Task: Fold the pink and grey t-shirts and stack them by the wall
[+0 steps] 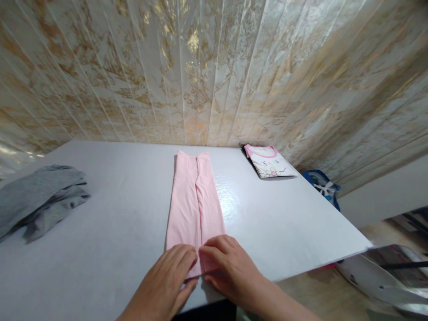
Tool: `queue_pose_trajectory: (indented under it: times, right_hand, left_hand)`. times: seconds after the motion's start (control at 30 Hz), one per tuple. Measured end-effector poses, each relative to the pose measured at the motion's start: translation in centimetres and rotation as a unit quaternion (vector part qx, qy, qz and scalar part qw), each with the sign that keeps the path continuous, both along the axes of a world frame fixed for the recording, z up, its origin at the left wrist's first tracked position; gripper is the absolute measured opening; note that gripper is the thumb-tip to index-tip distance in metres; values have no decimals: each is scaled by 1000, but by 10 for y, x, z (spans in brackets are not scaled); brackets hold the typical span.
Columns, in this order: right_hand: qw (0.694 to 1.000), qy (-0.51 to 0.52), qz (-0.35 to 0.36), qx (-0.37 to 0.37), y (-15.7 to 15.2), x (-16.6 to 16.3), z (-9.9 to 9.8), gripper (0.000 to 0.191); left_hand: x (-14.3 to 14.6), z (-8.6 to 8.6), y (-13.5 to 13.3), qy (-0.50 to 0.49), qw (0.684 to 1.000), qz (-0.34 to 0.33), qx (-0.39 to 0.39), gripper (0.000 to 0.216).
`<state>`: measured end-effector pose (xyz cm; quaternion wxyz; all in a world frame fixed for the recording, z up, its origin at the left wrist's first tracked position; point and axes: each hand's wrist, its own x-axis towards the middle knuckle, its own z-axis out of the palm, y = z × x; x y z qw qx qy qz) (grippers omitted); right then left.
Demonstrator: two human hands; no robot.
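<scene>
Both hands, left hand and right hand, lie flat and empty on the pink pants' near hem, so I'd grip both corners evenly.

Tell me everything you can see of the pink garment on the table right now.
The pink garment is soft, thin-looking fabric folded into a long narrow strip, with a seam or fold line down its middle. It lies flat on the white table, running from the near edge toward the wall. The left hand and right hand both press on its near end.
</scene>
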<state>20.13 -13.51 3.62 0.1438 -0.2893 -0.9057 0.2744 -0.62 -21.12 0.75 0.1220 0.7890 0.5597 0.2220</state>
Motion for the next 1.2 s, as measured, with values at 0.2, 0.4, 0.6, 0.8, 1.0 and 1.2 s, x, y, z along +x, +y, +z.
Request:
queue_pose_trajectory:
  times: [0.2,0.4,0.6,0.8,1.0,1.2]
  right_hand:
    - [998,37,-44,12,-8,-1,-9,21]
    - [994,85,-68,-8,-12,-2,-12,25]
    - [987,139,-80,-8,-17,0,-21,16]
    - [994,94,-57,22,-16,2,-18,7]
    - [992,97,-64,59,14,1,8,21]
    - [992,17,27,125,34,-27,3,33]
  left_hand:
    - [3,-2,6,-36,997,7,66,10]
    - [5,4,7,-77,997,30,-8,17]
    - [15,6,2,-94,994,61,7,12]
    - [20,12,-3,-36,998,46,-8,10]
    - [4,21,17,10,996,73,53,27]
    - [-7,-28,23,177,966,112,150,58]
